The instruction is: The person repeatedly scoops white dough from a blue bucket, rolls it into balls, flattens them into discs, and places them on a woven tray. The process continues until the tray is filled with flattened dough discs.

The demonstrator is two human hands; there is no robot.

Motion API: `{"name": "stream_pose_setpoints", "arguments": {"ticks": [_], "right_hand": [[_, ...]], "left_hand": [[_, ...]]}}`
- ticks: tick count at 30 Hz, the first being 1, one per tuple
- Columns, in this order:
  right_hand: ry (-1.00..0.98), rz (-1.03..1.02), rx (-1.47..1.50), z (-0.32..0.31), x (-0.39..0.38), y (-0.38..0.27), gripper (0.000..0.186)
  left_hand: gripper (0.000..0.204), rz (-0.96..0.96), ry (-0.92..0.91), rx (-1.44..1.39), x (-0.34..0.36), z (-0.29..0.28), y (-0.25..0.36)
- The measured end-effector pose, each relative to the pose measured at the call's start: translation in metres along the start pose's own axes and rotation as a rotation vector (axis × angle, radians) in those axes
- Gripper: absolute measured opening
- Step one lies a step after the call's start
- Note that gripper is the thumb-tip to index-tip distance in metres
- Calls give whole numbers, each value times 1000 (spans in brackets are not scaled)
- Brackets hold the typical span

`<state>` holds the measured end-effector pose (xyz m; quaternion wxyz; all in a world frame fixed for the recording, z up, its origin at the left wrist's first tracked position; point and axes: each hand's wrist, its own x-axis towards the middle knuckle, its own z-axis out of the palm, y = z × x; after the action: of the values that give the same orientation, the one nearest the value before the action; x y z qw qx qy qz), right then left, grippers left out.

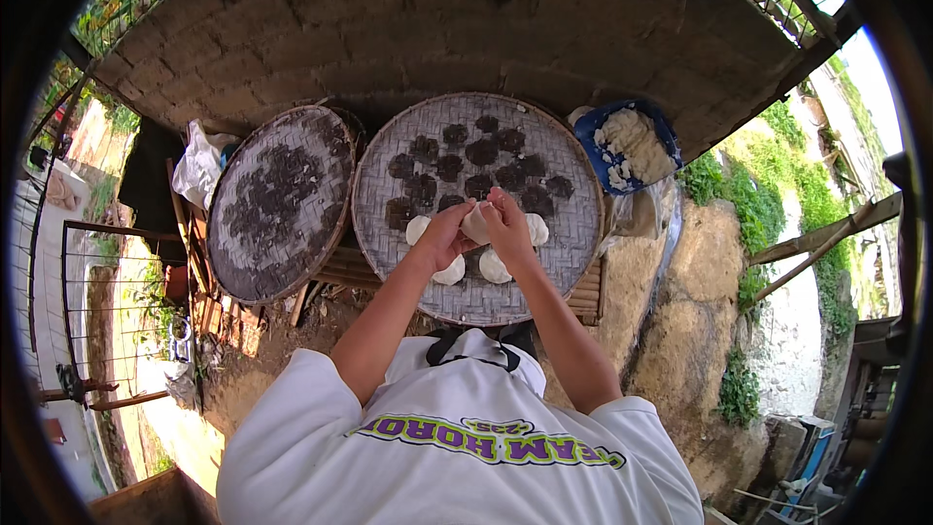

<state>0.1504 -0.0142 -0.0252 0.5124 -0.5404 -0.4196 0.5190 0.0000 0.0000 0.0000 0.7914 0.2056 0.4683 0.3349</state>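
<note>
Both of my hands meet above the middle of a round woven tray [569, 253], closed around a white lump of dough [474, 226]. My left hand [443, 235] grips it from the left, and my right hand [506, 231] from the right, with fingertips raised at its top. Rounded white lumps sit on the tray beside and just below my hands, one [449, 272] at the lower left and another [494, 270] at the lower right. Dark, damp-looking patches mark the upper part of the tray.
A second round tray [248, 253] leans at the left beside a white sack [199, 165]. A blue container [661, 157] of white dough stands at the upper right. A block wall [447, 29] runs behind, with metal railings [117, 233] at left and a rocky bank [695, 331] at right.
</note>
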Motion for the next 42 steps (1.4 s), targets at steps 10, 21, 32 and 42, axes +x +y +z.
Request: {"name": "stream_pose_setpoints", "arguments": {"ticks": [10,21,32,42], "right_hand": [[49,639,112,-20,36,89,57],[66,420,-308,-96,64,79,54],[179,362,-329,-351,130,30,35],[333,-323,-1172,-476,441,67,44]], "left_hand": [[38,-203,179,388,116,-35,-58],[50,278,369,1503,170,-30,-61],[55,359,200,1684,174,-21,-103],[44,316,729,1092,108,19,-116]]}}
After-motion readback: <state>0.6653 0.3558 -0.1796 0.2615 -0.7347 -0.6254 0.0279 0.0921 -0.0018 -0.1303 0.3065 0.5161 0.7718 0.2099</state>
